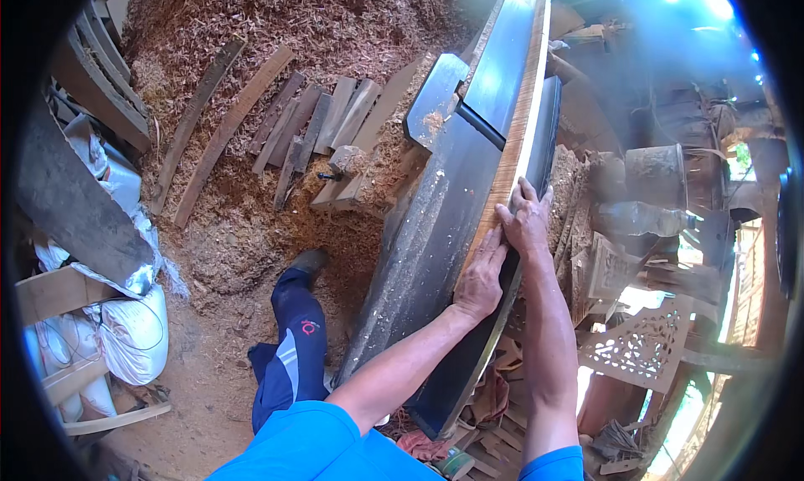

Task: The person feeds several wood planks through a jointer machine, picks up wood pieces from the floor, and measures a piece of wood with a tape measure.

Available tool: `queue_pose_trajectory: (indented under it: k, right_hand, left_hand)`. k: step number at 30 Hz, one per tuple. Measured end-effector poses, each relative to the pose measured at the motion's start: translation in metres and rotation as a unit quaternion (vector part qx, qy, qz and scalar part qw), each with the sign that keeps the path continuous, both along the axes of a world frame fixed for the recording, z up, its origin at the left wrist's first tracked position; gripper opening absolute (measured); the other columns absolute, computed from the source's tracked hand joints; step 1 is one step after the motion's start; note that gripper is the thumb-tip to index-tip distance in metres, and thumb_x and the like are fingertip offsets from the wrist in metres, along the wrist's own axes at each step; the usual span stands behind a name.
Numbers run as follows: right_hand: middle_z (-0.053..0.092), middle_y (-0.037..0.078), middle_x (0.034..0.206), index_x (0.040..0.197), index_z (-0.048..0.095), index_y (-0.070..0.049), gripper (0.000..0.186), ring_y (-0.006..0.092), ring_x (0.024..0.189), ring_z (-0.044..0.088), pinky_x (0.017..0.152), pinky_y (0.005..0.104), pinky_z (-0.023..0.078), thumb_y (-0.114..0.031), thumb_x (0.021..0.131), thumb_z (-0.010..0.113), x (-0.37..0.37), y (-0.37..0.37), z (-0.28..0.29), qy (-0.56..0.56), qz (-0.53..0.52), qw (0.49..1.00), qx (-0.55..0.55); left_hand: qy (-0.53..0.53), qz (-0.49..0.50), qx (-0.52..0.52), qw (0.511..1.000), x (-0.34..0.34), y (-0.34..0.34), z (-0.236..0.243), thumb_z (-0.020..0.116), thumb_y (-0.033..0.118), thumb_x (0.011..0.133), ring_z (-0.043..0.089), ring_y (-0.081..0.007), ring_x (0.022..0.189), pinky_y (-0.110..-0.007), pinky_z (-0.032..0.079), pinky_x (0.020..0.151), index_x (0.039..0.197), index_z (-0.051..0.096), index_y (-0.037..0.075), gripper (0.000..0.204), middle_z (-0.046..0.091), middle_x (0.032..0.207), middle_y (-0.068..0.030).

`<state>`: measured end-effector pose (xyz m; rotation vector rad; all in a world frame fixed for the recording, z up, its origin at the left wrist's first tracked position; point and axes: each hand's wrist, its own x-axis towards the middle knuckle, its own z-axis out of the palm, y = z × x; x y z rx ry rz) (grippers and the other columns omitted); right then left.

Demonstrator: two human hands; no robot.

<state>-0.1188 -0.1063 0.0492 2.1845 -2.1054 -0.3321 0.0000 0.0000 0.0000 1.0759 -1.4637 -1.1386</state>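
Observation:
A long, narrow wooden board (521,121), pale along its top edge, runs lengthwise on a dark metal jointer-like machine (423,221) dusted with shavings. My left hand (484,273) presses on the nearer part of the board, fingers together and pointing along it. Just ahead and to the right, my right hand (526,217) grips the board with fingers curled over its upper edge. A metal plate (427,104) juts out from the machine's left side, beside a dark slot across the bed. The board hides whatever lies directly beneath it.
Curved planks (230,138) and short offcuts (301,121) lie on a heap of shavings (285,20) at left. White sacks (134,339) and timber stand at far left. My leg (297,339) is left of the machine. A bucket (653,180) and carved panel (632,347) sit among wood at right.

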Motion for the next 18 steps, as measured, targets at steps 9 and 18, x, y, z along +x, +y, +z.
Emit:
queue_pose_trajectory:
  k: [9, 18]
  right_hand:
    - [0.054, 0.019, 0.144, 0.129, 0.060, 0.009, 0.061, 0.0267, 0.141, 0.042, 0.121, 0.0616, 0.012, -0.036, 0.088, 0.064, -0.014, -0.018, -0.003, 0.030, 0.044, 0.999, -0.008]
    - [0.053, 0.019, 0.145, 0.130, 0.059, 0.009, 0.063, 0.0266, 0.140, 0.043, 0.121, 0.0615, 0.014, -0.037, 0.088, 0.064, -0.021, -0.036, -0.007, 0.029, 0.039, 0.999, 0.000]
  left_hand:
    - [0.007, 0.012, -0.011, 1.000, -0.010, -0.016, 0.001, 0.045, -0.010, 0.084, 0.035, -0.0369, 0.145, -0.042, 0.031, 0.121, 0.139, 0.049, -0.006, 0.056, 0.038, 0.154, -0.0252]
    - [0.017, 0.013, -0.007, 1.000, -0.012, -0.034, 0.001, 0.044, -0.009, 0.085, 0.035, -0.0367, 0.146, -0.043, 0.031, 0.121, 0.136, 0.051, -0.006, 0.052, 0.038, 0.155, -0.0244]
